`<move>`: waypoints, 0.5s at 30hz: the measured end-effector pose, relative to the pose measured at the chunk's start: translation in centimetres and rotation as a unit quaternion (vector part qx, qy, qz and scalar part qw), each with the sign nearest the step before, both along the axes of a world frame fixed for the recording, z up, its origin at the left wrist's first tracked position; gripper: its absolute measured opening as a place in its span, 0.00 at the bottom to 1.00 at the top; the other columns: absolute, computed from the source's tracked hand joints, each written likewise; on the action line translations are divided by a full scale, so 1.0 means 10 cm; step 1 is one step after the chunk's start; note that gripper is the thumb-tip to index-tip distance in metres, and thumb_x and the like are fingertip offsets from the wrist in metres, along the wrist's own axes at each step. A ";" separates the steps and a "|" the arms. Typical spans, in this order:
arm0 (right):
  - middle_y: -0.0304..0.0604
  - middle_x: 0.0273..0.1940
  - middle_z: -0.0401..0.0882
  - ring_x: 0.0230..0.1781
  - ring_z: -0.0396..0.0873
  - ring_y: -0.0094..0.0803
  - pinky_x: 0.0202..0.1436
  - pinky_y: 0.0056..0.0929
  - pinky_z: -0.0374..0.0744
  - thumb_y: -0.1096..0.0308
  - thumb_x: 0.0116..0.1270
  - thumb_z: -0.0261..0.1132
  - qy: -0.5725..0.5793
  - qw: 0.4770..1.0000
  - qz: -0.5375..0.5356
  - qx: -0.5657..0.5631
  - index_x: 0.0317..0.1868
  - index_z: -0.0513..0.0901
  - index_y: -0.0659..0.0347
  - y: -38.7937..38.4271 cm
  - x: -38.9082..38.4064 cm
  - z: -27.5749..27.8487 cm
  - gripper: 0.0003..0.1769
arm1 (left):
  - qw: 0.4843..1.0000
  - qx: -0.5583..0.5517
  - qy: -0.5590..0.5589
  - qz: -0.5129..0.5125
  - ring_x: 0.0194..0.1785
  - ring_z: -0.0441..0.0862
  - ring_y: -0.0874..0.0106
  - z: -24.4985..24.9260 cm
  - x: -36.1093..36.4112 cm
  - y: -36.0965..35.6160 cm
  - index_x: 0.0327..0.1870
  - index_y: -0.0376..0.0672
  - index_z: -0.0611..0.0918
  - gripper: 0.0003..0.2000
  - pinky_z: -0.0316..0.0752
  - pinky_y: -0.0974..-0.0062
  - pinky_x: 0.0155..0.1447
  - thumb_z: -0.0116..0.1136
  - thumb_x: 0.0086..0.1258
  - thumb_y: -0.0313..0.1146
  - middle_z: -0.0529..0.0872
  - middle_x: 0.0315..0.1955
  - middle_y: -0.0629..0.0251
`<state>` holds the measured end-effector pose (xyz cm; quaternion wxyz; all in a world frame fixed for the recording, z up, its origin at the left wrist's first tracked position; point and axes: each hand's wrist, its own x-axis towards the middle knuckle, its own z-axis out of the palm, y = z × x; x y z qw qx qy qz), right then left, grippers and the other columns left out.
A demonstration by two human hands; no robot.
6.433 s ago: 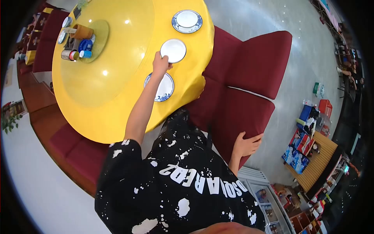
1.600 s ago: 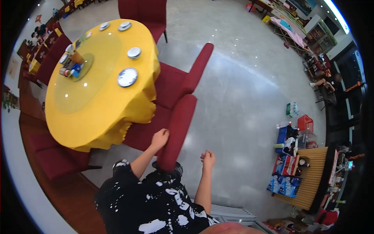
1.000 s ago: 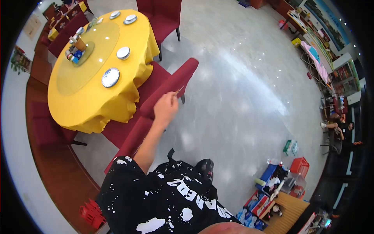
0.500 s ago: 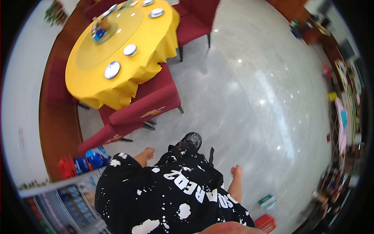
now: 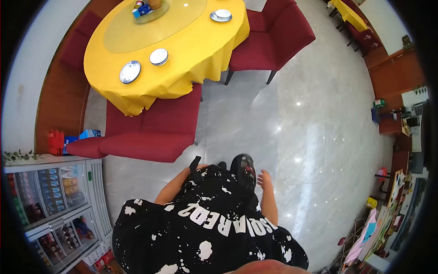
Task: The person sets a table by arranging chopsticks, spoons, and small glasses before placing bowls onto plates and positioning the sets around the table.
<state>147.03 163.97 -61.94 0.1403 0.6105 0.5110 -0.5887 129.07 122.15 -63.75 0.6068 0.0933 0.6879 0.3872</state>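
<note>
I stand on a grey polished floor, looking down my black, white-splattered shirt (image 5: 205, 223). My right hand (image 5: 265, 179) hangs by my side over the floor, fingers apart and holding nothing. Only my left forearm (image 5: 173, 191) shows; the shirt hides its hand. A dark shoe (image 5: 246, 167) pokes out below the shirt. Ahead stands a round table with a yellow cloth (image 5: 191, 50). It carries a blue-rimmed plate (image 5: 130, 71), a small white dish (image 5: 159, 56) and a further plate (image 5: 222, 15).
A red chair (image 5: 150, 132) sits between me and the table, and another red chair (image 5: 273, 39) stands at its right side. Condiment jars (image 5: 147, 7) stand on the glass turntable. A glass-door drinks fridge (image 5: 54, 201) is at my left, with red crates (image 5: 55, 142) by the wall.
My view has swung round, so the table now sits higher and farther from me. My right hand, at the chair back a second ago, hangs at my side, and my left hand has dropped out of sight.
</note>
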 end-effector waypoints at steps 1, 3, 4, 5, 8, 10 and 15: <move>0.49 0.45 0.84 0.46 0.81 0.43 0.51 0.47 0.79 0.48 0.70 0.56 0.053 0.995 0.051 -0.071 0.58 0.77 0.61 -0.10 -0.47 0.17 0.27 | 1.000 0.019 0.007 -0.014 0.53 0.76 0.50 0.11 -0.21 0.29 0.56 0.31 0.74 0.23 0.73 0.59 0.57 0.49 0.74 0.45 0.76 0.51 0.39; 0.50 0.49 0.84 0.50 0.81 0.40 0.55 0.42 0.78 0.48 0.70 0.57 0.086 0.972 0.157 -0.154 0.57 0.80 0.63 0.09 -1.01 0.23 0.27 | 0.999 0.034 0.015 -0.033 0.56 0.73 0.49 0.28 -0.60 0.76 0.58 0.31 0.72 0.26 0.70 0.58 0.60 0.49 0.74 0.48 0.73 0.54 0.39; 0.50 0.50 0.84 0.51 0.81 0.39 0.56 0.40 0.78 0.49 0.70 0.57 0.071 0.961 0.211 -0.165 0.55 0.81 0.63 0.26 -1.31 0.16 0.27 | 0.998 0.039 0.023 -0.036 0.58 0.71 0.49 0.30 -0.77 0.95 0.59 0.31 0.71 0.27 0.68 0.58 0.62 0.49 0.74 0.49 0.72 0.56 0.39; 0.50 0.52 0.84 0.52 0.80 0.38 0.57 0.38 0.78 0.49 0.70 0.57 0.060 0.946 0.266 -0.173 0.54 0.83 0.64 0.48 -1.67 -0.02 0.27 | 0.998 0.042 0.034 -0.036 0.59 0.70 0.49 0.34 -0.96 1.14 0.61 0.32 0.70 0.28 0.67 0.58 0.63 0.49 0.73 0.50 0.71 0.57 0.39; 0.49 0.48 0.85 0.47 0.82 0.37 0.55 0.38 0.79 0.49 0.71 0.56 0.092 0.899 0.413 -0.111 0.52 0.84 0.62 1.04 -2.38 -0.47 0.25 | 0.997 0.046 0.062 -0.021 0.64 0.65 0.49 0.38 -1.50 1.65 0.65 0.32 0.67 0.33 0.62 0.57 0.67 0.48 0.73 0.54 0.66 0.62 0.38; 0.49 0.49 0.86 0.50 0.82 0.38 0.53 0.40 0.81 0.46 0.73 0.54 0.065 0.913 0.333 -0.226 0.52 0.84 0.61 1.45 -2.94 -0.34 0.27 | 0.996 0.047 0.081 -0.006 0.68 0.62 0.49 0.35 -1.85 1.94 0.67 0.32 0.65 0.35 0.59 0.57 0.70 0.48 0.72 0.57 0.63 0.65 0.38; 0.56 0.64 0.75 0.59 0.77 0.49 0.53 0.60 0.79 0.41 0.71 0.56 -0.114 0.844 0.479 -0.212 0.67 0.73 0.59 1.93 -4.89 0.67 0.35 | 0.968 0.059 0.224 0.100 0.76 0.53 0.48 0.51 -2.94 2.60 0.74 0.33 0.60 0.43 0.51 0.56 0.78 0.48 0.72 0.63 0.56 0.73 0.38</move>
